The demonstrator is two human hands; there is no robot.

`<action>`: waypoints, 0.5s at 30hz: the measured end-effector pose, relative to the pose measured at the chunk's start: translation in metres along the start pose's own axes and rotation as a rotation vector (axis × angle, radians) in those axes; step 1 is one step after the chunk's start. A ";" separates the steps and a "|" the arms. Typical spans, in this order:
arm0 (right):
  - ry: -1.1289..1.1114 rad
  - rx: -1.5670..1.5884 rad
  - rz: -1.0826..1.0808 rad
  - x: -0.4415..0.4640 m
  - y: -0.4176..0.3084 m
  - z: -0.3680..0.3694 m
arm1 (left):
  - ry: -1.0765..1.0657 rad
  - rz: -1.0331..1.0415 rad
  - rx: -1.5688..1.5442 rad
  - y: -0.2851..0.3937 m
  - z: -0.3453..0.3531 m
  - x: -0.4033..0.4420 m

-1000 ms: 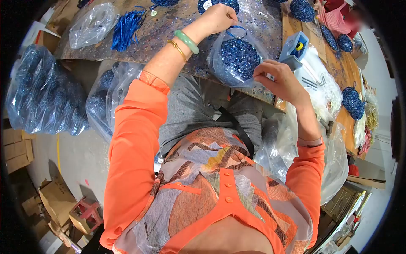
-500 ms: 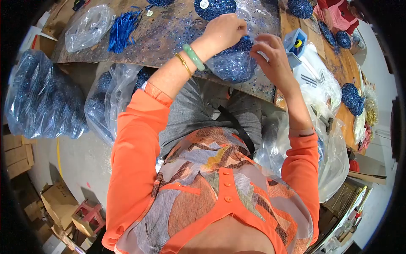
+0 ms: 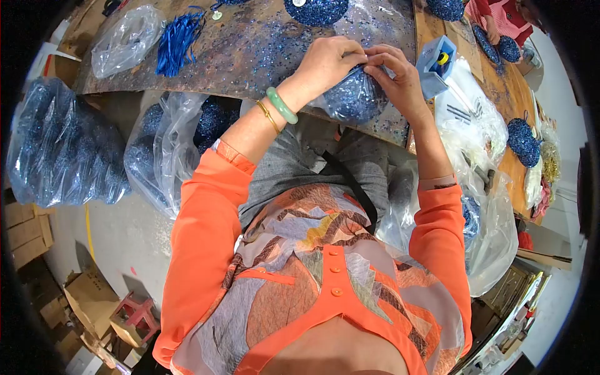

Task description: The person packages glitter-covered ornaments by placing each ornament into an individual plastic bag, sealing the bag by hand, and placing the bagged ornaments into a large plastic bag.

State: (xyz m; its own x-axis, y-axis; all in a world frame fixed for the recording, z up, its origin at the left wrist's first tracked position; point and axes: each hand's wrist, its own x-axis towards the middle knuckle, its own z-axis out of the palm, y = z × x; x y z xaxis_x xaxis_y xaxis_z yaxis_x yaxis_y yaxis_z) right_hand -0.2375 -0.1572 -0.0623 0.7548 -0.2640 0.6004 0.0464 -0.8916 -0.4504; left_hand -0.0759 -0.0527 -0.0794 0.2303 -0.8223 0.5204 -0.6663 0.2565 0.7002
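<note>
A blue glitter ball (image 3: 351,103) in a clear plastic bag lies at the table's near edge, under my hands. My left hand (image 3: 328,62), with a green bangle and a gold bangle on its wrist, is closed on the gathered top of the bag. My right hand (image 3: 400,78) pinches the same gathered plastic from the other side, its fingertips close to those of my left hand. Beyond them a second glitter ball (image 3: 317,11) with a round white tag lies on the table.
Blue ribbons (image 3: 179,44) and an empty clear bag (image 3: 128,42) lie on the table (image 3: 244,62). At right are a light-blue box (image 3: 435,65) and a white plastic bag (image 3: 462,106). Bagged balls (image 3: 62,147) hang at left. A co-worker (image 3: 500,22) is at upper right.
My hands have come together over the ball. The bag's opening, loose around the blue loop earlier, is now gathered between my fingers.
</note>
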 end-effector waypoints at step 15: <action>0.023 0.037 0.063 -0.003 -0.017 0.004 | -0.027 -0.152 -0.198 0.015 -0.008 -0.011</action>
State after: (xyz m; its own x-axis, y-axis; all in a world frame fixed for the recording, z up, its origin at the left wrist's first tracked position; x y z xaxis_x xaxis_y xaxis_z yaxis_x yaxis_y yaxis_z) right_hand -0.2380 -0.1397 -0.0588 0.7417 -0.3283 0.5849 0.0235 -0.8588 -0.5118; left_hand -0.0829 -0.0363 -0.0707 0.2966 -0.8716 0.3903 -0.4730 0.2210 0.8529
